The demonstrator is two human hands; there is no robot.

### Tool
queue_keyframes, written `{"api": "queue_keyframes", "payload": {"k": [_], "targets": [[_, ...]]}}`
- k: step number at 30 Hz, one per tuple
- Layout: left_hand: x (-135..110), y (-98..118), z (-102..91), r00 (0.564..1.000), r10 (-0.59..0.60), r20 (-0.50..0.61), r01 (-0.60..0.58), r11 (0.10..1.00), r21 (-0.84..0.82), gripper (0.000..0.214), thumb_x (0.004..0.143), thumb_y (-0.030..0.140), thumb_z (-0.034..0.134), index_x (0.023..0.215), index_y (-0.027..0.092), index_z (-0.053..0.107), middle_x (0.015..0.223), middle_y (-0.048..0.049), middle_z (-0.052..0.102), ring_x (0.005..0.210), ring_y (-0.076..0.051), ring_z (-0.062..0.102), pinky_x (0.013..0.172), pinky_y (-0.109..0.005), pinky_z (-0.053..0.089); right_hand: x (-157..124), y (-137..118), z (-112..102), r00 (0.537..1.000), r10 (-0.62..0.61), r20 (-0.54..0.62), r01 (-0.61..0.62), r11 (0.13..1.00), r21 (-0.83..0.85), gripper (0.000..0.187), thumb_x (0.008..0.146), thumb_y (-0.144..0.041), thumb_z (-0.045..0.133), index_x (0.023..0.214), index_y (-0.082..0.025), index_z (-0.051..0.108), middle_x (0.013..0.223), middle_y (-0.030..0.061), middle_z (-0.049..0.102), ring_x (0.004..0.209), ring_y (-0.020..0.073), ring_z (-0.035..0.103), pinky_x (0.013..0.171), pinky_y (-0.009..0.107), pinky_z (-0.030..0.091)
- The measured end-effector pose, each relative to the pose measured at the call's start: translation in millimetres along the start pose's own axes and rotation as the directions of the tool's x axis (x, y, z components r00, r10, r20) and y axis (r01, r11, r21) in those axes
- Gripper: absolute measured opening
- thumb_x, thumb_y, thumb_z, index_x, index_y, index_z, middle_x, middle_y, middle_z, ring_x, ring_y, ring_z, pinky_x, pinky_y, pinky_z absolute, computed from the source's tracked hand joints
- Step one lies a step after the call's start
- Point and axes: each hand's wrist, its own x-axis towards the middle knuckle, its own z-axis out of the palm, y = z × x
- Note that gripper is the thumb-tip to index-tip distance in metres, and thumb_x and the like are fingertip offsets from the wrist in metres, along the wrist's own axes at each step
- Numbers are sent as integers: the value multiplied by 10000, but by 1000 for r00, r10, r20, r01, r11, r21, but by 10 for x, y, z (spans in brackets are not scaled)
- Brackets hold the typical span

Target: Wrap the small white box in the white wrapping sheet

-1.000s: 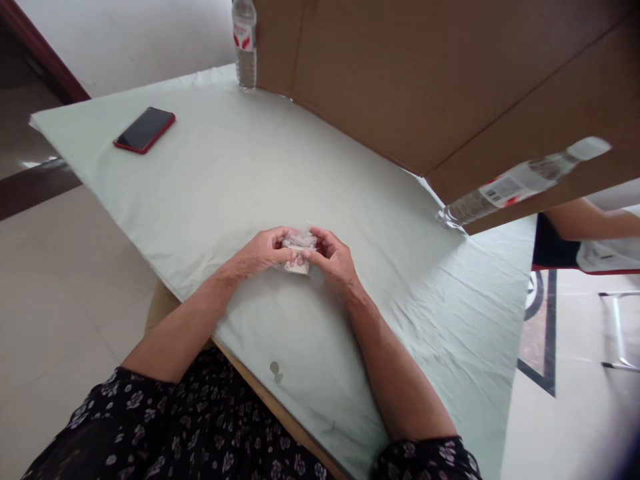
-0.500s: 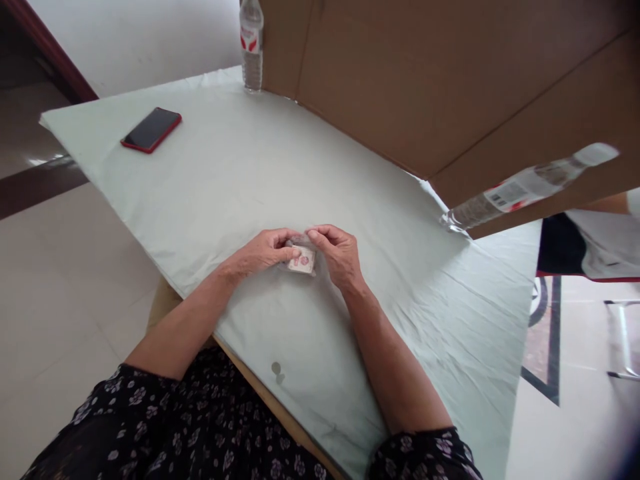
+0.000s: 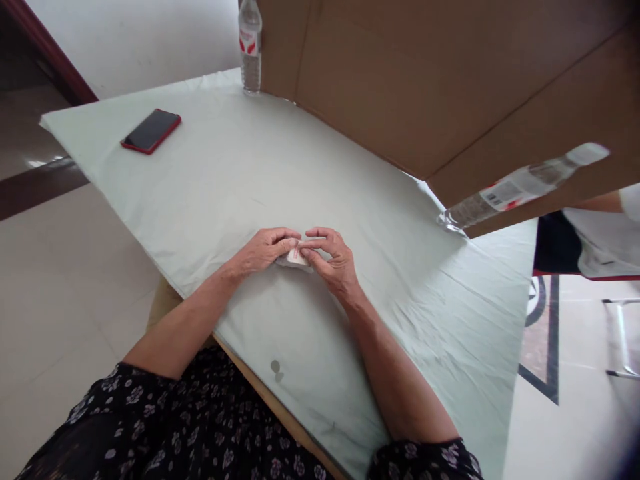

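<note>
A small white packet (image 3: 296,257) with red print, in what looks like a clear plastic wrapper, is held low over the tablecloth between my hands. My left hand (image 3: 265,251) grips it from the left, with the thumb lying along its top. From the right, the thumb and index finger of my right hand (image 3: 334,260) pinch its upper edge, while the other fingers curl above. The fingers cover part of the packet, so its far side is hidden.
A pale green cloth covers the table (image 3: 210,180). A red-cased phone (image 3: 151,131) lies at the far left. Brown cardboard panels (image 3: 370,80) rise behind, flanked by a left bottle (image 3: 250,50) and a right bottle (image 3: 520,190). Part of another person (image 3: 595,233) shows at right.
My right thumb and fingers have come down onto the packet's top edge from the wrapper's far corner. The packet's printed face is more covered now. My left hand has barely moved.
</note>
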Motion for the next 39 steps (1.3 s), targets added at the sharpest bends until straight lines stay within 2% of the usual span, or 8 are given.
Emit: {"api": "queue_keyframes", "payload": {"k": [5, 9, 11, 19, 24, 27, 34, 39], "targets": [[10, -29, 17, 998, 54, -9, -54, 997, 48, 456, 894, 474, 565, 1153, 134, 722, 905, -43, 717, 777, -156, 604, 704, -262, 448, -1, 3, -108, 996, -66, 59, 68, 997, -46, 167, 895, -413, 677, 991, -304, 760, 1261, 58, 693, 1239, 261, 614, 1096, 510, 454], [5, -17, 16, 997, 70, -15, -68, 994, 83, 421, 896, 429, 552, 1144, 141, 732, 944, -52, 733, 795, -165, 621, 713, -266, 463, 13, 63, -178, 981, -40, 190, 49, 998, -41, 712, 801, -570, 756, 1424, -304, 537, 1510, 108, 542, 1411, 307, 488, 1127, 534, 422], [0, -5, 15, 998, 68, -14, -67, 995, 71, 414, 894, 415, 550, 1139, 137, 733, 947, -56, 735, 798, -165, 626, 708, -262, 465, 11, 118, -153, 966, -22, 258, 39, 997, -59, 864, 760, -612, 774, 1495, -296, 448, 1540, 128, 512, 1416, 331, 480, 1133, 552, 404], [-2, 4, 38, 993, 101, -57, -98, 994, 53, 394, 918, 399, 530, 1126, 122, 715, 1010, -79, 745, 858, -176, 649, 760, -268, 488, -29, 100, -33, 982, -69, 175, 102, 977, -188, 696, 829, -439, 730, 1460, -276, 485, 1285, 105, 689, 1202, 313, 621, 1061, 509, 445], [22, -38, 24, 975, 122, -183, -113, 992, 62, 389, 937, 374, 495, 1182, 135, 680, 1213, -111, 720, 1085, -222, 649, 948, -326, 499, -16, 177, -48, 985, -35, 167, 71, 973, -218, 668, 845, -528, 706, 1429, -261, 523, 1262, 118, 699, 1193, 333, 626, 1053, 528, 446], [35, -64, 8, 978, 79, -194, -67, 995, 67, 408, 883, 306, 522, 1229, 139, 658, 1281, -123, 694, 1133, -245, 642, 1013, -387, 493, -19, 267, -65, 986, -8, 166, 33, 989, -147, 767, 806, -640, 721, 1443, -270, 508, 1377, 134, 639, 1265, 344, 593, 1087, 539, 431], [-4, -100, -82, 998, 64, 5, -64, 995, 79, 884, 687, 211, 593, 1544, 177, 379, 1535, -163, 496, 1328, -353, 523, 1115, -542, 427, -18, 347, -143, 980, 70, 186, -81, 995, 55, 1017, 707, -734, 762, 1541, -304, 371, 1543, 155, 493, 1381, 362, 517, 1114, 546, 434], [-12, -164, -61, 990, 109, 84, -123, 977, 177, 976, 687, 191, 637, 1594, 191, 278, 1574, -195, 423, 1387, -361, 461, 1132, -544, 401, -25, 368, -115, 978, 88, 191, -105, 991, 80, 1047, 693, -696, 796, 1553, -295, 352, 1557, 164, 475, 1400, 370, 494, 1142, 564, 398]]}}
